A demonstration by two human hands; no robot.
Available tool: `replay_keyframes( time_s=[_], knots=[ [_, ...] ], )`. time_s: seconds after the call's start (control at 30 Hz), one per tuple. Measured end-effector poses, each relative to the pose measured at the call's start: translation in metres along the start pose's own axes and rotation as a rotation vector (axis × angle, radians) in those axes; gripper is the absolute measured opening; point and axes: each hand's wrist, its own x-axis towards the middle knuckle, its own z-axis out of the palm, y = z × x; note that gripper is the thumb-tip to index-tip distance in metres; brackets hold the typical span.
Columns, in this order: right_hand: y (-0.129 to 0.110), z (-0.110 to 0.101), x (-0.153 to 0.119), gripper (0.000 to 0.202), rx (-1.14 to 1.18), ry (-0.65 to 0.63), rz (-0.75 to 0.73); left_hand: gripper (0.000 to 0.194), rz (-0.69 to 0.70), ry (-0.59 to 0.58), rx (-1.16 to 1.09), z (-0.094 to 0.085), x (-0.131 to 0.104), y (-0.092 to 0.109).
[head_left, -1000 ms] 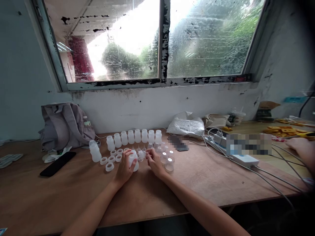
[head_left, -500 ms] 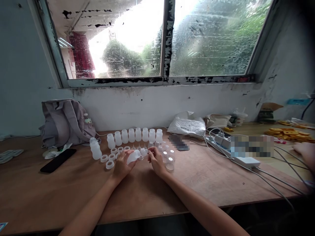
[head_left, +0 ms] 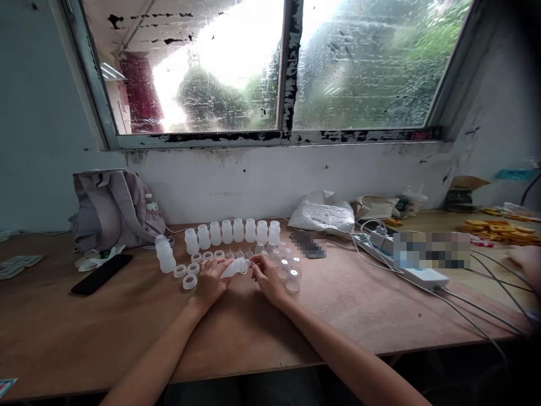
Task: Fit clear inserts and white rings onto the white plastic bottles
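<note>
A frosted white bottle (head_left: 230,269) lies tilted in my left hand (head_left: 210,280), its neck pointing right. My right hand (head_left: 266,276) pinches a small clear piece (head_left: 249,263) at the bottle's mouth. Behind my hands stands a row of upright frosted bottles (head_left: 227,232). White rings (head_left: 190,281) lie left of my left hand, and clear cone-tipped pieces (head_left: 239,252) stand just beyond my fingers. Clear round caps (head_left: 293,279) are grouped to the right of my right hand. Another frosted bottle form (head_left: 165,255) stands at the left, leaning slightly.
A grey backpack (head_left: 116,208) and a black phone (head_left: 101,274) are on the left. Behind at the right are a silver bag (head_left: 323,212), a white power strip (head_left: 426,278) with cables, and yellow pieces (head_left: 499,232). Another person's hand (head_left: 524,259) shows at the far right.
My right hand has moved slightly left, and the clear piece now meets the bottle's mouth. The bottle in my left hand is tilted a little lower.
</note>
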Motion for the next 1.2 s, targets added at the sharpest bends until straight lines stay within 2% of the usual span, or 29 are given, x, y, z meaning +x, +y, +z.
replay_keyframes(
  time_s=[0.57,1.03,1.2],
  knots=[
    [-0.0036,0.0008,0.0004,0.019,0.058,-0.039,0.026,0.043,0.004,0.009,-0.019,0.0006,-0.0002,0.0013],
    [-0.0046,-0.0014,0.0033,0.048,-0.071,-0.057,0.045,0.033,0.045,0.009,-0.058,-0.0008,0.0004,0.0028],
    [-0.0044,-0.0012,0.0038,0.037,-0.080,-0.069,-0.009,0.034,0.027,0.005,-0.050,0.0014,-0.0002,0.0032]
  ],
)
